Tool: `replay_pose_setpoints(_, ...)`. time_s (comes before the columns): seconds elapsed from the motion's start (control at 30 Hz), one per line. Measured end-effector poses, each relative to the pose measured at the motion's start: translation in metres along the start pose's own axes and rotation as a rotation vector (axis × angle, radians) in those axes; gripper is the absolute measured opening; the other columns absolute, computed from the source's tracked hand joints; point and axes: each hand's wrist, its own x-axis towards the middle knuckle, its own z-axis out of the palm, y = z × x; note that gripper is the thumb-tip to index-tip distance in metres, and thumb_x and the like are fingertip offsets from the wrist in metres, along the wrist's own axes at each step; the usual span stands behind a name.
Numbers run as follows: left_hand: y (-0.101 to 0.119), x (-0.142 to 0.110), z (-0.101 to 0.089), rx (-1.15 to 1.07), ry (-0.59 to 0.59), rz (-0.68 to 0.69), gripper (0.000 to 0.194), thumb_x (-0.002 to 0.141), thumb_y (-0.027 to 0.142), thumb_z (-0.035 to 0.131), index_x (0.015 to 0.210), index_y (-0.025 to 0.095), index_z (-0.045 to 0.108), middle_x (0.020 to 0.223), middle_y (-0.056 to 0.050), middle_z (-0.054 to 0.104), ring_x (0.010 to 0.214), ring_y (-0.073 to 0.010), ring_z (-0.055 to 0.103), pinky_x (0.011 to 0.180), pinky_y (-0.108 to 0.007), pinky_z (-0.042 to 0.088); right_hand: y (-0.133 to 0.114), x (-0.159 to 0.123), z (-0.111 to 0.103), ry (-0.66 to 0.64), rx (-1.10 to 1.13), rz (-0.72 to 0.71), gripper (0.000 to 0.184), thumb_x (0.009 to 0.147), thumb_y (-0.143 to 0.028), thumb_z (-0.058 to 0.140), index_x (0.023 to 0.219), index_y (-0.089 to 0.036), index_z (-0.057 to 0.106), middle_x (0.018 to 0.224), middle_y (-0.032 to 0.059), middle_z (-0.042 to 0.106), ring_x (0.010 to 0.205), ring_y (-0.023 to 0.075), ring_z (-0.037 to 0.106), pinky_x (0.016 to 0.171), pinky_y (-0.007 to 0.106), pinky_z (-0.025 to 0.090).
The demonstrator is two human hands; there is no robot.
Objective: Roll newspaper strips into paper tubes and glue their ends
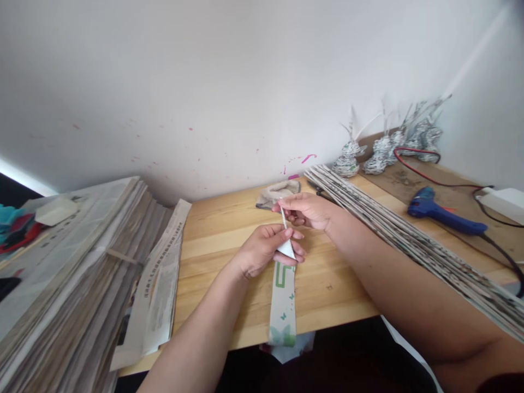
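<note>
Forearms: two bare arms come in from the bottom edge, the right one long and filling the lower right of the frame, the left one rising from bottom centre.
Paper strip: a narrow printed strip [282, 305] with green marks and butterflies hangs over the near edge of the wooden table [213, 245] at centre frame; its top end is rolled to a point between the hands.
Left hand: the left hand [264, 250] sits at centre frame, fingers curled and thumb pressed down, clamped on the rolled corner of the strip.
Right hand: the right hand [306, 210], just above and right of the left, has its fingertips pinched together on a thin white stick [283, 217] that slants down into the rolled corner.
Paper tubes: a long bundle of rolled newspaper tubes [409, 240] lies diagonally across the right half of the table.
Glue gun: a blue glue gun [438, 210] rests beyond the tubes at right, with a cord trailing.
Newspapers: a thick stack of newspapers [73, 273] fills the left of the frame.
Back edge: a crumpled cloth [278, 192] lies just behind the hands; small woven paper figures [385, 147] stand at upper right against the wall.
</note>
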Motion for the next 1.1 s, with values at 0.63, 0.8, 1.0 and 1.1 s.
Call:
replay_pose_setpoints(0.63,-0.002,0.001,0.000,0.071,0.021,0.017,0.041,0.085,0.048,0.059,0.100,0.010,0.064,0.083,-0.013,0.071,0.077,-0.0205,0.069,0.067,-0.030,0.056,-0.002,-0.001,0.015,0.274,-0.193,-0.180,0.040,0.074,-0.054,0.068,0.069,-0.015,0.062,0.054,-0.0040,0.043,0.045,0.0051,0.034,0.038,0.019,0.019)
replay_pose_setpoints(0.8,-0.001,0.001,0.000,0.029,0.035,0.045,0.041,0.084,0.047,0.061,0.101,0.009,0.063,0.087,-0.015,0.071,0.082,-0.0227,0.069,0.070,-0.034,0.056,-0.003,-0.005,0.009,-0.091,-0.112,0.031,0.038,0.078,-0.047,0.068,0.096,-0.014,0.069,0.051,-0.0026,0.052,0.041,0.0071,0.044,0.036,0.018,0.026)
replay_pose_setpoints(1.0,-0.002,0.002,0.002,0.027,0.028,0.026,0.040,0.082,0.045,0.065,0.100,0.010,0.064,0.090,-0.015,0.071,0.086,-0.0225,0.069,0.076,-0.035,0.055,0.003,-0.001,0.014,0.036,-0.086,0.020,0.026,0.071,-0.038,0.077,0.077,-0.014,0.069,0.049,-0.0044,0.049,0.039,0.0039,0.038,0.034,0.016,0.023)
replay_pose_setpoints(1.1,-0.003,0.001,0.001,0.048,0.005,0.022,0.041,0.083,0.047,0.063,0.100,0.010,0.064,0.087,-0.014,0.070,0.083,-0.0223,0.069,0.075,-0.036,0.055,0.008,0.003,0.016,0.051,-0.082,0.014,0.028,0.068,-0.041,0.078,0.071,-0.016,0.065,0.047,-0.0046,0.048,0.037,0.0048,0.036,0.032,0.017,0.021)
